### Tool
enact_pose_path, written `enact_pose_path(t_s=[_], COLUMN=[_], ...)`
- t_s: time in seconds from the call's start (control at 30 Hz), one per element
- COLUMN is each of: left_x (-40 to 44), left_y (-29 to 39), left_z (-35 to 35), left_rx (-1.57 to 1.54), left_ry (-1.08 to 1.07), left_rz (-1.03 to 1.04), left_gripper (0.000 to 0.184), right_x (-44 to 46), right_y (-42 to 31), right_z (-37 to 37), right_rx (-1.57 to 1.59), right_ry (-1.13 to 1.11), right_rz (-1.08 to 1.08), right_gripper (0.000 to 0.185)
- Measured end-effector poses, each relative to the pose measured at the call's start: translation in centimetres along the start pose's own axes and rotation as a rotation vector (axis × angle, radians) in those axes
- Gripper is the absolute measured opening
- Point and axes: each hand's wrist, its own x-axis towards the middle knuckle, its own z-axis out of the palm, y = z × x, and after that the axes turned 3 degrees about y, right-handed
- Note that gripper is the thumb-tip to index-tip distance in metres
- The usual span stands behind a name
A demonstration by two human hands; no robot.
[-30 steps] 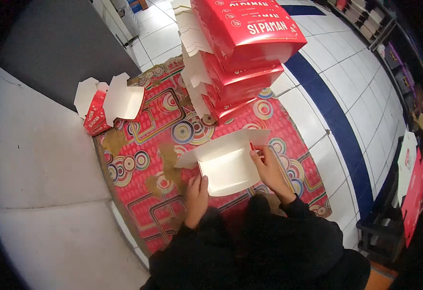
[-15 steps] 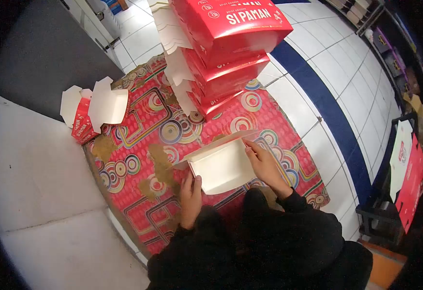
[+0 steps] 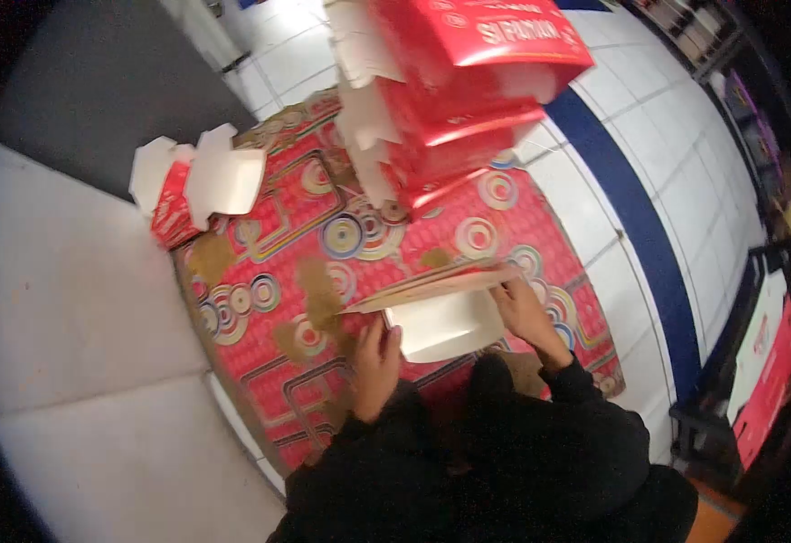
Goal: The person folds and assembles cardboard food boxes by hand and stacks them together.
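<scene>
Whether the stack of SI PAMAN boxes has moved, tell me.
No. Against the patterned floor mat, the SI PAMAN stack sits in the same place; only the view has shifted.

Smooth, matt white paperboard lines the open carton, while a glossy coating gives the stacked red boxes a bright sheen – highlights streak their folded edges. The patterned mat looks like thin printed plastic, broken by rough, dull brown patches. Pale floor tiles show a smooth, ceramic-like surface; a grey panel appears flat and matt. Black sleeves read as soft cloth – lustreless beside the smooth, card-like red sheet.
</scene>
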Motion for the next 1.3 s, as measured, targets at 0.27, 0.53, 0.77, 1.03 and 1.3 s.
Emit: enact_pose_path(t_s=[0.27,0.53,0.77,1.03,1.3], left_x=[-0.3,0.2,1.4,2.6,4.9], left_y=[-0.4,-0.9,-3.4,-10.4,-0.9], left_z=[0.1,-0.4,0.8,0.7,0.9], left_rx=[-0.162,-0.111,-0.159,0.077,-0.113], left_ry=[0.001,-0.026,-0.041,0.068,-0.034], left_rz=[-0.025,0.103,0.136,0.467,0.198], left_gripper=[0.047,0.024,0.054,0.053,0.053], right_x=[0.6,-0.4,0.1,-0.6,-10.6], right_y=[-3.9,-3.6,-4.0,-2.4,2.4], right_z=[-0.8,-2.2,-0.4,1.4,-8.8], right_rx=[-0.038,-0.070,-0.045,0.153,0.011], right_ry=[0.042,-0.099,-0.109,0.052,0.736], right_rz=[0.049,0.073,0.220,0.133,0.276], right_gripper=[0.025,0.032,0.041,0.044,0.039])
